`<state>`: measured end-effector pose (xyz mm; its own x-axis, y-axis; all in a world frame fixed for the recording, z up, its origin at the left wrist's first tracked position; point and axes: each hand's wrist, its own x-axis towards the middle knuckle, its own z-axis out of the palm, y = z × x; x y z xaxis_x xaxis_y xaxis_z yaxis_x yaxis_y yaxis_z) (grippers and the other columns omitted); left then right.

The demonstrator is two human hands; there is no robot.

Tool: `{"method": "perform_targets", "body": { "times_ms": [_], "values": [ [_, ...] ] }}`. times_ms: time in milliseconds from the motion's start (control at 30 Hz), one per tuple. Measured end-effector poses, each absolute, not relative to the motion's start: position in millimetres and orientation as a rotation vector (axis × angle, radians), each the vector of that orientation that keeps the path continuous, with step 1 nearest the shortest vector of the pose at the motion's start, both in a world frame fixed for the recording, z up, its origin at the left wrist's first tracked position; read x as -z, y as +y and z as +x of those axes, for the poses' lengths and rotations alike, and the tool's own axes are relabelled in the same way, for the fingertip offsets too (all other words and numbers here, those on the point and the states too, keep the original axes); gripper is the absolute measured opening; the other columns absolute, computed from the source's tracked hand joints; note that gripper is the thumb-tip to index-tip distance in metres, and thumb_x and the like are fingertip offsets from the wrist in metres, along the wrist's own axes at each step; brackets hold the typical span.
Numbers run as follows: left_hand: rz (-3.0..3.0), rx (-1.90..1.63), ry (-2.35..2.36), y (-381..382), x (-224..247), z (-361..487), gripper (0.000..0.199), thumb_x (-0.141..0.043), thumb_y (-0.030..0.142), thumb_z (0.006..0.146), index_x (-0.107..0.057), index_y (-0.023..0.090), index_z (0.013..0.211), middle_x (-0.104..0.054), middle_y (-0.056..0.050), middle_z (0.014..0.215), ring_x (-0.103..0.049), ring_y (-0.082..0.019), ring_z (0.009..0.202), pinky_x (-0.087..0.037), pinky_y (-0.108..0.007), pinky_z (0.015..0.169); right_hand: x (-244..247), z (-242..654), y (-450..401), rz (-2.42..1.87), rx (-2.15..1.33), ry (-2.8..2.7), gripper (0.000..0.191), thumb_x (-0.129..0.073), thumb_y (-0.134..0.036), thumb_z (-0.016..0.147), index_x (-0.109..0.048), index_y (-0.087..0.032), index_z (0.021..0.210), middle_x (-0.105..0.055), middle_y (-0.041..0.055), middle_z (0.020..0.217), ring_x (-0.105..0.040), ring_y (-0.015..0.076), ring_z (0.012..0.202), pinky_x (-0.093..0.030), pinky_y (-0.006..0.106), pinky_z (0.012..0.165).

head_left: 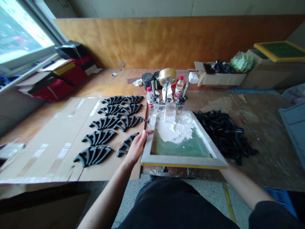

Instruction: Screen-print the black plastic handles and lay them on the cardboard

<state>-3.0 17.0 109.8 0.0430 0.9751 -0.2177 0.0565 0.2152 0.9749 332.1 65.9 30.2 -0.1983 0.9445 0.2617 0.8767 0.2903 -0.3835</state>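
A silk-screen frame with a green mesh is held in a metal hinge clamp, its near edge raised over the table. Thick white ink is spread over the far half of the mesh, around a wide squeegee blade. My left hand grips the left side of the frame, a finger or thumb lying on its rim. At the near right corner, my right forearm goes under the frame, which hides that hand and its fingers. What lies beneath the screen is hidden too.
Curved black plastic parts lie in rows on cardboard at left. A heap of black parts is at right. Two red-capped bottles, a tape roll and a black tub stand behind the clamp; an open carton sits farther right.
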Motion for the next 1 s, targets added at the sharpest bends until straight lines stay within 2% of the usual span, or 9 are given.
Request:
{"method": "perform_targets", "body": {
  "times_ms": [33,133,233,300,400,500,700,867,1000],
  "values": [
    [1.086,-0.909,1.33,9,-92,-7,0.06,-0.05,0.063,0.084,-0.063,0.018,0.121,-0.061,-0.002,0.076,-0.051,-0.013,0.06,-0.041,-0.023,0.053,-36,343,73,-1.686,-0.171,-2.047,0.041,-0.033,-0.019,0.095,-0.071,-0.013,0.08,-0.068,0.0034,0.074,-0.061,0.0144,0.069,-0.052,0.023,0.066],
    [1.082,-0.786,1.376,-4,-39,-10,0.069,-0.056,0.054,0.083,-0.043,0.022,0.142,-0.049,0.004,0.065,-0.042,-0.01,0.054,-0.035,-0.021,0.051,-53,340,96,-1.718,-0.082,-1.878,0.033,-0.047,-0.024,0.091,-0.066,-0.011,0.115,-0.065,0.0133,0.109,-0.062,0.0229,0.096,-0.051,0.034,0.087],
    [1.169,-0.718,1.495,-2,-3,-7,0.07,-0.054,0.051,0.083,-0.038,0.024,0.145,-0.047,0.005,0.064,-0.041,-0.009,0.052,-0.033,-0.02,0.051,-68,291,119,-1.528,-0.036,-2.063,0.057,-0.067,-0.027,0.081,-0.05,-0.014,0.135,-0.047,0.0174,0.137,-0.048,0.0309,0.122,-0.042,0.044,0.101],
    [1.2,-0.672,1.543,2,7,-7,0.067,-0.053,0.053,0.083,-0.041,0.025,0.143,-0.051,0.004,0.067,-0.044,-0.009,0.052,-0.035,-0.02,0.051,-71,254,129,-1.475,-0.072,-2.246,0.054,-0.071,-0.027,0.079,-0.053,-0.015,0.129,-0.051,0.0163,0.131,-0.048,0.0305,0.119,-0.042,0.043,0.098],
    [1.195,-0.632,1.528,5,9,-9,0.067,-0.052,0.056,0.083,-0.043,0.025,0.141,-0.054,0.004,0.069,-0.047,-0.01,0.052,-0.038,-0.021,0.05,-66,224,125,-1.502,-0.204,-2.439,0.022,-0.068,-0.026,0.083,-0.062,-0.017,0.102,-0.064,0.0095,0.103,-0.057,0.0243,0.099,-0.045,0.034,0.085],
    [1.178,-0.628,1.513,5,9,-12,0.068,-0.051,0.059,0.082,-0.043,0.024,0.141,-0.055,0.003,0.071,-0.048,-0.011,0.053,-0.039,-0.022,0.049,-57,228,97,-1.346,-0.184,-2.622,0.003,-0.061,-0.019,0.086,-0.062,-0.017,0.088,-0.064,0.0066,0.089,-0.058,0.0209,0.089,-0.043,0.029,0.076],
    [1.165,-0.643,1.514,4,15,-12,0.068,-0.053,0.06,0.082,-0.045,0.024,0.139,-0.054,0.003,0.071,-0.048,-0.011,0.055,-0.04,-0.021,0.05,-65,255,54,-0.735,-0.203,-2.902,0.013,-0.054,-0.007,0.082,-0.061,-0.018,0.08,-0.062,0.0039,0.078,-0.055,0.0177,0.077,-0.038,0.028,0.066],
    [1.144,-0.665,1.491,4,11,-12,0.069,-0.054,0.059,0.081,-0.046,0.022,0.139,-0.054,0.003,0.071,-0.048,-0.01,0.055,-0.04,-0.021,0.05,-64,248,61,-0.932,-0.167,-2.743,0.014,-0.056,-0.007,0.081,-0.063,-0.018,0.086,-0.065,0.0042,0.084,-0.056,0.019,0.082,-0.04,0.028,0.068],
    [1.108,-0.692,1.469,3,6,-10,0.07,-0.056,0.058,0.08,-0.045,0.021,0.138,-0.053,0.004,0.067,-0.047,-0.01,0.053,-0.038,-0.021,0.048,-49,253,43,-0.819,-0.107,-2.757,0.022,-0.051,-0.005,0.084,-0.065,-0.017,0.095,-0.067,0.007,0.096,-0.057,0.0197,0.087,-0.042,0.029,0.071]
  ]
}}
